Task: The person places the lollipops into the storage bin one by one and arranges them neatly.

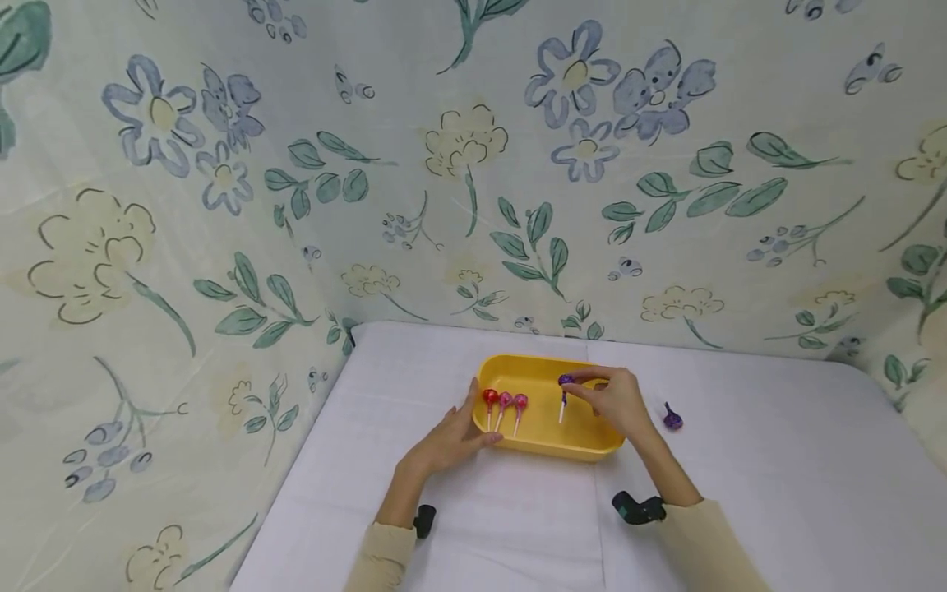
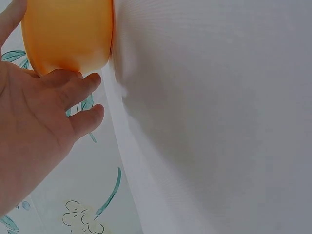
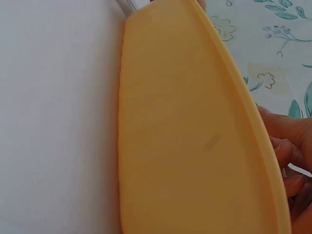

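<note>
Over the right half of a yellow tray (image 1: pixel 444 448), my right hand (image 1: pixel 614 399) pinches a purple-wrapped lollipop (image 1: pixel 565 380) by its candy head, white stick pointing down. The left hand (image 1: pixel 447 440) holds the tray's left end, thumb at the front rim and fingers along the side. In the left wrist view, that hand's fingers (image 2: pixel 80 90) curl loosely beside the tray wall (image 2: pixel 73 36). A red lollipop (image 1: pixel 491 396) and two pink lollipops (image 1: pixel 521 401) lie side by side in the tray's left part. The right wrist view shows mainly the tray's outer wall (image 3: pixel 180 122).
Another purple-wrapped lollipop (image 1: pixel 672 418) lies on the white tabletop (image 1: pixel 777 460), right of the tray. A floral curtain (image 1: pixel 459 205) hangs behind the table and along its left side. Black wrist devices (image 1: pixel 638 508) show near both sleeves.
</note>
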{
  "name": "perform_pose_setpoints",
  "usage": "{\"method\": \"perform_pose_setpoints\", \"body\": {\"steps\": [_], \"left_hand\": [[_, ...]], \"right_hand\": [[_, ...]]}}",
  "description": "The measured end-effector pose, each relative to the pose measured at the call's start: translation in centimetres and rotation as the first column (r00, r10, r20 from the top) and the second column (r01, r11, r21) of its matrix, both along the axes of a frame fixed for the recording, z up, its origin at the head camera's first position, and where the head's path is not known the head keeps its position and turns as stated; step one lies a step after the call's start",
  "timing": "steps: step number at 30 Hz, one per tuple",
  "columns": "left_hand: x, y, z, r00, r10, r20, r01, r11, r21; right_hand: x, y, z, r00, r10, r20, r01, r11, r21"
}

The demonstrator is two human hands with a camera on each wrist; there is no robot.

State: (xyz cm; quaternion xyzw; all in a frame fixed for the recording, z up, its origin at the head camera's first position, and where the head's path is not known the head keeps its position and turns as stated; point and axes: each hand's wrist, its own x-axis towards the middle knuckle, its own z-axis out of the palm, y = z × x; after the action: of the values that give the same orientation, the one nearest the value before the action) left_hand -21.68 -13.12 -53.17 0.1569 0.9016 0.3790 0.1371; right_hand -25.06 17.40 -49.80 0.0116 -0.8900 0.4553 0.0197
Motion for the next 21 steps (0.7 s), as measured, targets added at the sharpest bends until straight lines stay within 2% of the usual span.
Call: {"method": "perform_pose_setpoints", "body": {"steps": [4,8,21], "left_hand": [[0.0,0.1,0.0,1.000,-0.005,0.000,0.005,1.000,-0.015],[-0.1,0.1,0.1,1.000,-0.010,0.001,0.010,1.000,-0.015],[-0.2,0.0,0.1,1.000,-0.007,-0.001,0.007,1.000,-0.016]], "right_hand": [[-0.6,-2.7,-0.7,0.999,0.033,0.036,-0.034,0.999,0.017],[-0.9,-4.3,-1.3,0.998,0.033,0.049,-0.036,0.998,0.058],[-1.2,-5.3,-2.7,0.997,0.061,0.044,-0.069,0.978,0.199]]}}
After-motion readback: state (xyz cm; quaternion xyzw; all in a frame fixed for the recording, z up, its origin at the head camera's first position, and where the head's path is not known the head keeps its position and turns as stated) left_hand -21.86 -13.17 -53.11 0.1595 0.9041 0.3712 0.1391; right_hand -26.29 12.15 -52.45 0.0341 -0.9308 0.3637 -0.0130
